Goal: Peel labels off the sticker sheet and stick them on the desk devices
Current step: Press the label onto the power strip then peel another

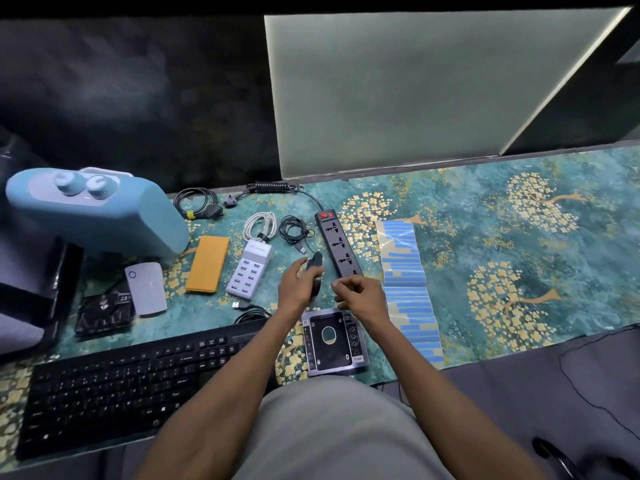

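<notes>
between both hands [296,289], a dark mouse [316,271], held in the left hand and tipped up on edge, long axis running away from the body, far end pointing toward the power strip [339,245]. left fingers wrapped round its left side, thumb up near the far end. right hand [360,294] just right of the mouse, fingers curled in narrow, thumb and forefinger pinched together; whether a label sits in the pinch, cannot tell, too small and blurred.

right of the right hand, the sticker sheet [408,289], lying flat on the patterned desk mat [519,237], long axis running from near the body out to the far side, blue labels in rows across it, several rows partly bare. just beyond the hands, the power strip, long axis also running away, slightly slanted, red switch at the far end, near end touching or hidden behind the right knuckles.

under the right wrist, a metal drive tray [332,342], flat. left of the left hand, a white usb charger [249,271], then a yellow pouch [207,265]. nearer the body on the left, a black keyboard [121,386]. far left, a pale blue appliance [97,213] with two knobs.
</notes>
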The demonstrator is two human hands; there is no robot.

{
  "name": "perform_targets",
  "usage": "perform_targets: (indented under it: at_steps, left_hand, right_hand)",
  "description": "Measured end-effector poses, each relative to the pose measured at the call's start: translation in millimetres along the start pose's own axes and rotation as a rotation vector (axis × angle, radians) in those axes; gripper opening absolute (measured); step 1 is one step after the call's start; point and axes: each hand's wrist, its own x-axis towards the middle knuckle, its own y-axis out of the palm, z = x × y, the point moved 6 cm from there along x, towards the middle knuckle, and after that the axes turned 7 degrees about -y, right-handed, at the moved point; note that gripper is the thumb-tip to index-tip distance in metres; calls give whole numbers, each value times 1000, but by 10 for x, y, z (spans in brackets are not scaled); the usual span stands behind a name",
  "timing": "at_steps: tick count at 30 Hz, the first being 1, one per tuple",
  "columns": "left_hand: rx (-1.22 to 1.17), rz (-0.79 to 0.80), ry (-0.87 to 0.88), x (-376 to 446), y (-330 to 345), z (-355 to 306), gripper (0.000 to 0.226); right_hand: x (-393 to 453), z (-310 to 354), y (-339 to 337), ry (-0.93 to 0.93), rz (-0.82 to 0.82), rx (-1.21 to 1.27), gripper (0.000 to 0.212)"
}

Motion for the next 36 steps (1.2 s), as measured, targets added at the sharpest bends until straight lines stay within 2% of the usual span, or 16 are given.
perform_targets:
  at_steps: [2, 4, 6, 11, 15, 19, 23, 27, 32, 34, 36]
  left_hand:
    - [-350, 168, -189, -91, 58, 79, 32]
    - [-493, 287, -275, -177, 63, 135, 41]
    - [-529, 325, -283, -178, 41, 189, 47]
    - [-554, 358, -279, -259, 5, 139, 48]
    - [-534, 344, -277, -276, -60, 148, 46]
    - [-498, 338, -254, -281, -60, 171, 45]
    - [-373, 307, -231, -310, -45, 176, 45]
    - [-379, 301, -251, -304, -27, 209, 43]
    - [-438, 277, -239, -218, -11, 256, 40]
    - [-457, 231, -234, -211, -19, 222, 40]
    - [-391, 115, -172, -197, -67, 110, 37]
  right_hand:
    - [-11, 29, 45, -7, 28, 36, 16]
    - [-13, 90, 105, -10, 64, 92, 16]
    - [4, 177, 170, -20, 113, 134, 16]
    - [12, 412, 364, -53, 243, 140, 16]
    - [27, 468, 405, -15, 299, 139, 17]
    - [22, 473, 413, 51, 370, 113, 33]
    - [73, 437, 421, 109, 422, 4, 36]
    - [107, 395, 414, 81, 439, -71, 35]
    - [129, 275, 440, -23, 448, -281, 31]
    - [102, 237, 444, -47, 496, -363, 34]
    - [81, 169, 416, -29, 486, -388, 37]
